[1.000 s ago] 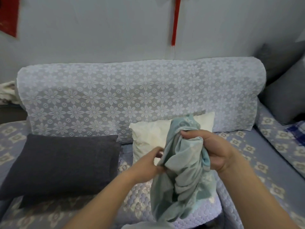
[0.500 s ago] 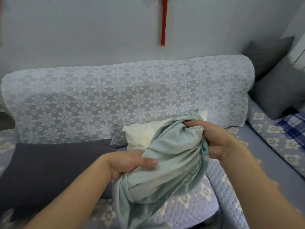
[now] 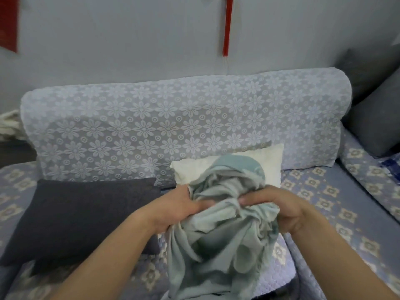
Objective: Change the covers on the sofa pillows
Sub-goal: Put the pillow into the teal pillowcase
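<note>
Both hands bunch green cover over sofa.

Both forearms reach in from bottom of frame; left hand & right hand at centre, fingers curled, gripping bunched cloth.

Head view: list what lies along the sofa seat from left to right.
Dark pillow → left hand → green cover → right hand → grey cushion at the far right.

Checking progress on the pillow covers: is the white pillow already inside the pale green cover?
No, the white pillow lies bare against the sofa back, while both hands hold the bunched pale green cover in front of it.
</note>
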### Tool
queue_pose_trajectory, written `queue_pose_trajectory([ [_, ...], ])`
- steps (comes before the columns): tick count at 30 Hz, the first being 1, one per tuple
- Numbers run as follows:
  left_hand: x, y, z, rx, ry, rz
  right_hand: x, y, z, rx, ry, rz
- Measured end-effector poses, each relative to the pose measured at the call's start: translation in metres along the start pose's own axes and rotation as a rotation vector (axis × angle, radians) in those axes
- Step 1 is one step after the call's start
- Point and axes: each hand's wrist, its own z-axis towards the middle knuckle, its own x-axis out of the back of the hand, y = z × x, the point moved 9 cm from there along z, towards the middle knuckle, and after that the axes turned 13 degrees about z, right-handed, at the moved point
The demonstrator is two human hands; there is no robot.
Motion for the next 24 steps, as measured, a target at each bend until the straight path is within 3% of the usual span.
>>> queue_pose_trajectory([
  [2,-0.006,-0.018,-0.006,0.064,-0.158,0.138,0.017,-0.012,-0.007,0.083,0.058,0.19],
  [5,0.0,-0.035,-0.007,0.105,-0.126,0.274,0.026,-0.022,-0.012,0.16,0.094,0.347],
  [10,0.013,-0.04,-0.005,0.185,0.04,-0.186,0.019,-0.014,-0.011,0.123,0.155,0.178],
  [13,0.007,-0.034,-0.005,0.259,0.051,-0.44,0.005,-0.02,-0.015,0.189,0.189,-0.161],
  [15,0.001,-0.028,-0.003,0.262,0.038,-0.429,-0.012,-0.012,-0.009,0.144,0.192,-0.594],
  [17,-0.005,-0.022,-0.002,0.257,0.0,-0.396,-0.006,-0.011,0.004,0.101,0.361,-1.059],
  [19,-0.007,-0.019,-0.005,0.227,-0.078,-0.364,0.004,-0.025,0.004,0.148,0.572,-1.227],
  [21,-0.012,-0.025,-0.011,0.217,-0.215,-0.266,0.02,-0.042,-0.006,0.259,0.684,-1.01],
  [24,-0.01,-0.038,-0.017,0.224,-0.237,0.243,0.023,-0.041,-0.013,0.303,0.489,-0.373],
])
